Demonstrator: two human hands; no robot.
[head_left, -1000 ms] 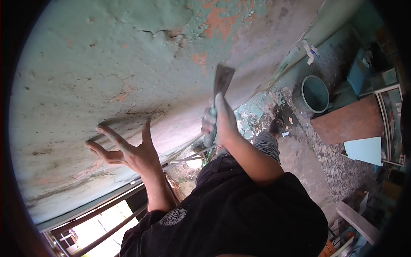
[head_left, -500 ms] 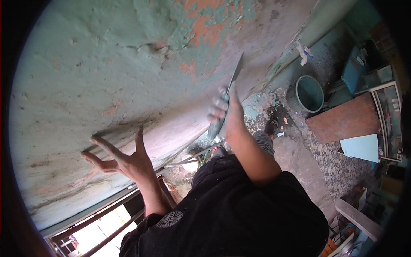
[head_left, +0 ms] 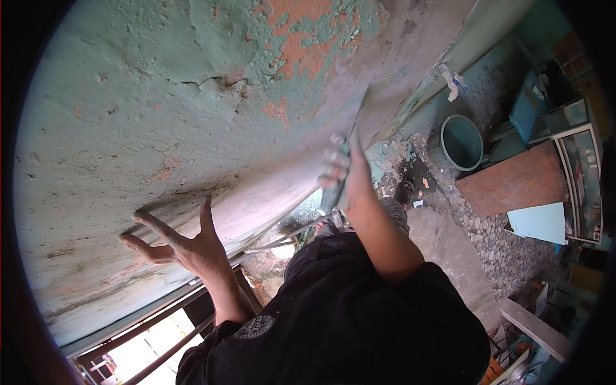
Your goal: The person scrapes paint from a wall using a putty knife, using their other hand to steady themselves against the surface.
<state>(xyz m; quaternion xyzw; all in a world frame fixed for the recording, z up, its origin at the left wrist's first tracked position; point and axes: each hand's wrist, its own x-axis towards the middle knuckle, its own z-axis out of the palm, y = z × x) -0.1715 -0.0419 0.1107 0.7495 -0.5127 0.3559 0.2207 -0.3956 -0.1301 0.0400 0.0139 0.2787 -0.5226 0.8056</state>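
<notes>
A wall (head_left: 128, 141) with peeling green paint fills the upper left, orange-brown patches showing where the paint has flaked. My left hand (head_left: 183, 247) has its fingers spread, their tips against the lower part of this wall. In my right hand (head_left: 353, 183) is a scraper (head_left: 331, 196), its handle wrapped by my fingers. The thin blade points up and away, seen nearly edge-on and blurred, and its end overlaps the wall's smoother greyish area.
Paint flakes litter the floor by my feet. To the right stand a grey bucket (head_left: 461, 142) below a tap (head_left: 453, 82), a brown board (head_left: 516, 179), a light blue sheet (head_left: 538, 222) and a glass-fronted cabinet (head_left: 582, 179). A barred window opening (head_left: 151, 340) lies lower left.
My right hand and the scraper have shifted slightly right, and the blade is more blurred. My left hand stays spread at nearly the same place on the wall.
</notes>
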